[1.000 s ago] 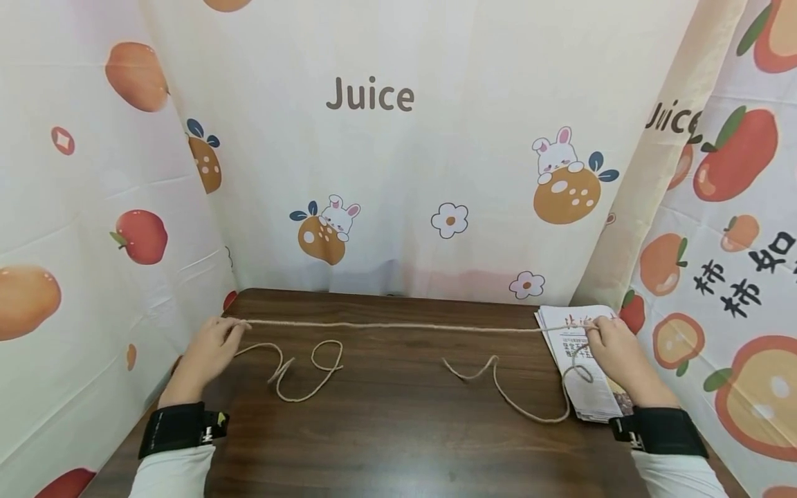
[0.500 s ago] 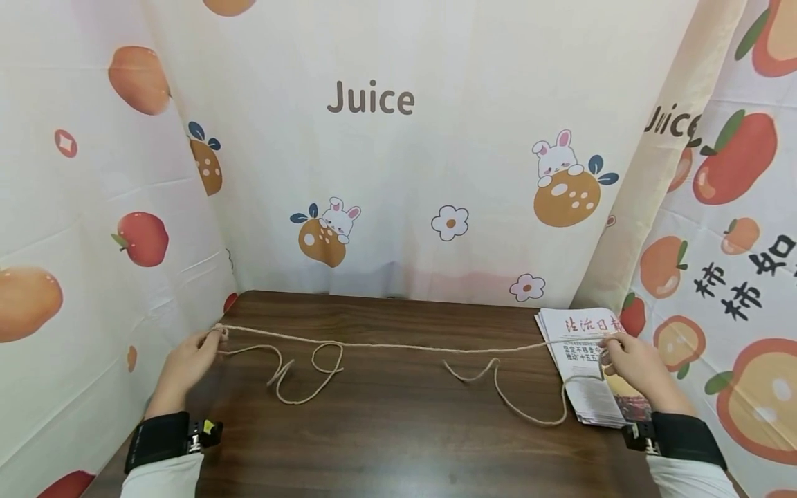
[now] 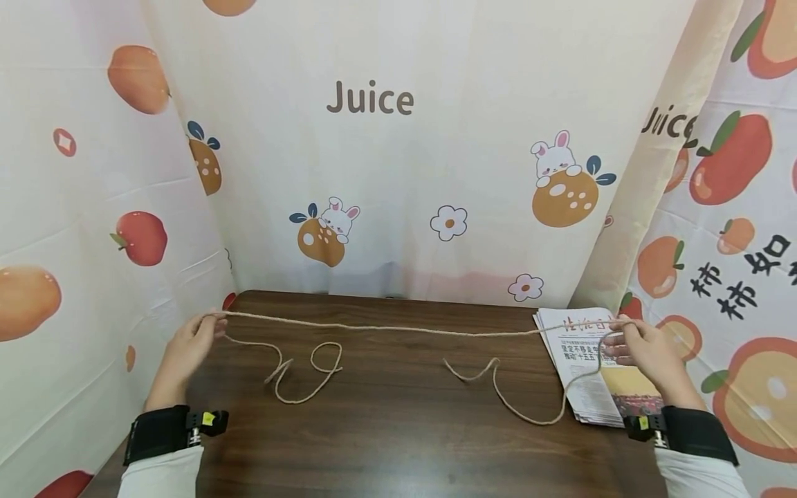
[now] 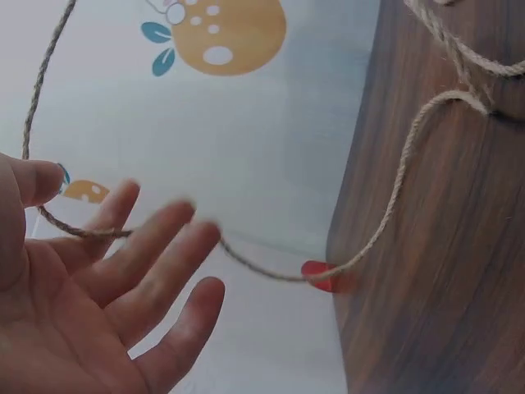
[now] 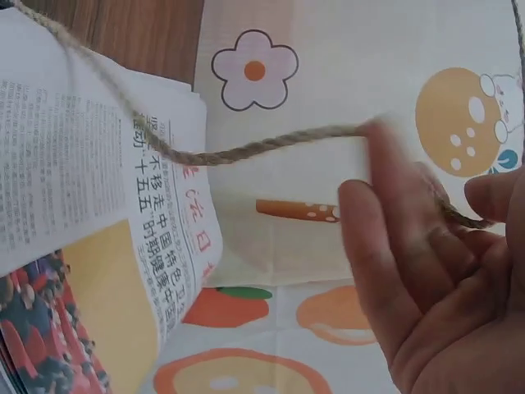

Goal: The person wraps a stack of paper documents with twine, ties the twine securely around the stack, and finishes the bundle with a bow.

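A thin tan twine rope (image 3: 386,328) stretches nearly straight, above the table, between the two hands. At the left, the left hand (image 3: 187,348) pinches it near the thumb; its other fingers spread loosely in the left wrist view, where the twine runs across the index finger and behind the others. On the right, over a newspaper stack (image 3: 588,387), the right hand (image 3: 650,356) holds the twine by the thumb, the remaining fingers extended and blurred in the right wrist view. From both hands loose tails hang down and lie in curves on the table.
The dark wooden table (image 3: 398,436) carries the twine's tails, looped at the left and wavy at the right. Fruit-patterned cloth (image 3: 398,173) stands behind the table and along both sides. Black wrist straps with cameras sit on both wrists.
Both hands have moved slightly outward. The twine dipped toward the person half a second ago and is now farther back again. The right hand's fingers have spread.
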A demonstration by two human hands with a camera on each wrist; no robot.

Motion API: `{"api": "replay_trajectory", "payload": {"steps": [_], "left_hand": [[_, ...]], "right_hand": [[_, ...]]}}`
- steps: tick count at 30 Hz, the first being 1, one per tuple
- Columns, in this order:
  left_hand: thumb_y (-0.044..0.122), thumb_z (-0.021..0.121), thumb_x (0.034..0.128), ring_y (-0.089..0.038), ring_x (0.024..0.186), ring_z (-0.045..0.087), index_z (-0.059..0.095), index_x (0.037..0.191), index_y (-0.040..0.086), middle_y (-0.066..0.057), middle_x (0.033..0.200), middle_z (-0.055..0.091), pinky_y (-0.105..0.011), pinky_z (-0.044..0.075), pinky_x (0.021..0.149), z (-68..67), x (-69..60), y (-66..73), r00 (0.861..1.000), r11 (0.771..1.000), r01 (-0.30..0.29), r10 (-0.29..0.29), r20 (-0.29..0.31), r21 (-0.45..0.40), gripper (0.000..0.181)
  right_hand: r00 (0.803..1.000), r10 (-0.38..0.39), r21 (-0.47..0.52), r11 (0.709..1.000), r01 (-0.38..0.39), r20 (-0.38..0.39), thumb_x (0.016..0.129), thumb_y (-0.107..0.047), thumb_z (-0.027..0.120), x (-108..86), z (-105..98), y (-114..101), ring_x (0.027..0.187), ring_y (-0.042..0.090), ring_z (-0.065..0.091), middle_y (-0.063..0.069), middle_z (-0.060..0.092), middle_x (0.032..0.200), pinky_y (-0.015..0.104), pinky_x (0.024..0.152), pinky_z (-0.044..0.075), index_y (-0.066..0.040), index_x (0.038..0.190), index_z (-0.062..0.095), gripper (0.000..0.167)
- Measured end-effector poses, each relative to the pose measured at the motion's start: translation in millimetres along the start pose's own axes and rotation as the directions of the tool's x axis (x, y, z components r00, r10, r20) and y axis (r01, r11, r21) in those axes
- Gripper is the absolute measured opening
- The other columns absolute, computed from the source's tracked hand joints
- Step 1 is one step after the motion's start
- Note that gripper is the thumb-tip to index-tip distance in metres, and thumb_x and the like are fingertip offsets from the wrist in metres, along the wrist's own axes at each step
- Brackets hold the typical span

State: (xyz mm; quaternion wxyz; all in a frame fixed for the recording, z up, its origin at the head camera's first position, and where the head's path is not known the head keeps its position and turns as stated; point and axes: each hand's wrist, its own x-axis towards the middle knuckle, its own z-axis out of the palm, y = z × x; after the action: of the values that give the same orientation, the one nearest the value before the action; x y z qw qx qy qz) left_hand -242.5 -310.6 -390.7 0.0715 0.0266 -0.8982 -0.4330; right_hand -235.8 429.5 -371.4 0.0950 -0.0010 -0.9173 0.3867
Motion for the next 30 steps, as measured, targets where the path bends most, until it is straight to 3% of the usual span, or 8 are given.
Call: {"api": "replay_trajectory", "payload": {"steps": [4, 10, 15, 17, 19, 22, 26, 30], "left_hand": [[0.045, 0.016, 0.1076, -0.053, 0.131, 0.039, 0.023, 0.155, -0.006, -0.037, 0.146, 0.038, -0.055, 0.042, 0.097, -1.6, 0.3, -0.7, 1.000, 0.998, 0.009, -0.010, -0.021, -0.057, 0.069], [0.042, 0.014, 0.1085, -0.047, 0.136, 0.039, 0.025, 0.150, -0.009, -0.029, 0.156, 0.028, -0.027, 0.045, 0.086, -3.1, 4.1, 7.3, 0.996, 0.985, -0.042, 0.027, -0.089, -0.168, 0.067], [0.051, 0.015, 0.1071, -0.053, 0.142, 0.021, 0.010, 0.158, -0.003, -0.032, 0.160, 0.013, -0.057, 0.033, 0.107, -7.7, 3.3, 7.7, 0.994, 0.973, -0.026, 0.000, -0.112, -0.229, 0.074], [0.051, 0.017, 0.1072, -0.057, 0.141, 0.018, 0.010, 0.159, 0.001, -0.034, 0.159, 0.013, -0.072, 0.022, 0.105, -10.0, 2.6, 10.0, 0.990, 0.982, -0.033, 0.007, -0.140, -0.185, 0.073], [0.047, 0.021, 0.1083, -0.059, 0.140, 0.019, 0.016, 0.158, 0.001, -0.034, 0.158, 0.016, -0.075, 0.019, 0.104, -13.4, 3.4, 14.5, 0.978, 0.991, -0.078, 0.054, -0.200, -0.112, 0.068], [0.035, 0.029, 0.1095, -0.054, 0.142, 0.020, 0.030, 0.154, -0.002, -0.031, 0.158, 0.020, -0.073, 0.018, 0.106, -20.6, 7.0, 27.1, 0.936, 0.981, -0.194, 0.183, -0.302, -0.005, 0.058], [0.024, 0.038, 0.1078, -0.039, 0.148, 0.016, 0.040, 0.148, -0.004, -0.023, 0.160, 0.020, -0.066, 0.012, 0.113, -33.7, 10.1, 49.4, 0.852, 0.931, -0.362, 0.353, -0.386, 0.051, 0.049], [0.021, 0.041, 0.1073, -0.025, 0.150, 0.014, 0.044, 0.147, 0.000, -0.012, 0.163, 0.021, -0.057, 0.008, 0.117, -47.1, 7.4, 72.4, 0.781, 0.880, -0.471, 0.447, -0.437, 0.059, 0.045]], "right_hand": [[0.999, -0.019, -0.033, 0.999, 0.017, -0.038, 0.109, -0.032, 0.016, -0.6, -4, -4, 0.073, 0.014, 0.071, 0.029, 0.069, 0.100, 0.027, 0.062, 0.055, 0.016, 0.132, 0.048, 0.062], [0.986, -0.020, -0.265, 0.964, -0.024, -0.163, 0.108, -0.035, 0.019, 2.9, -16, -17, 0.083, 0.037, 0.061, 0.025, 0.066, 0.094, 0.041, 0.067, 0.042, 0.006, 0.114, 0.063, 0.060], [0.984, -0.027, -0.242, 0.970, -0.016, -0.174, 0.107, -0.027, 0.021, 2.2, -19, -20, 0.066, 0.016, 0.066, 0.016, 0.071, 0.084, 0.032, 0.061, 0.048, 0.007, 0.115, 0.063, 0.054], [0.980, -0.037, -0.230, 0.973, -0.009, -0.195, 0.108, -0.029, 0.024, 1.3, -21, -22, 0.070, 0.020, 0.071, 0.024, 0.071, 0.093, 0.031, 0.058, 0.050, 0.009, 0.123, 0.059, 0.054], [0.973, -0.060, -0.237, 0.972, 0.007, -0.221, 0.108, -0.029, 0.026, 1.3, -25, -26, 0.083, 0.035, 0.070, 0.033, 0.066, 0.106, 0.041, 0.061, 0.051, 0.010, 0.132, 0.052, 0.053], [0.962, -0.116, -0.250, 0.967, 0.051, -0.249, 0.110, -0.033, 0.030, 2.9, -34, -38, 0.109, 0.058, 0.055, 0.040, 0.051, 0.130, 0.062, 0.075, 0.045, 0.008, 0.142, 0.043, 0.054], [0.932, -0.227, -0.204, 0.964, 0.173, -0.284, 0.110, -0.030, 0.034, 2.9, -46, -64, 0.133, 0.060, 0.033, 0.030, 0.028, 0.157, 0.074, 0.097, 0.029, 0.003, 0.151, 0.034, 0.053], [0.842, -0.304, -0.202, 0.950, 0.237, -0.445, 0.109, -0.025, 0.039, 1.3, -53, -86, 0.141, 0.048, 0.031, 0.014, 0.028, 0.161, 0.060, 0.112, 0.024, -0.002, 0.151, 0.040, 0.048]]}}
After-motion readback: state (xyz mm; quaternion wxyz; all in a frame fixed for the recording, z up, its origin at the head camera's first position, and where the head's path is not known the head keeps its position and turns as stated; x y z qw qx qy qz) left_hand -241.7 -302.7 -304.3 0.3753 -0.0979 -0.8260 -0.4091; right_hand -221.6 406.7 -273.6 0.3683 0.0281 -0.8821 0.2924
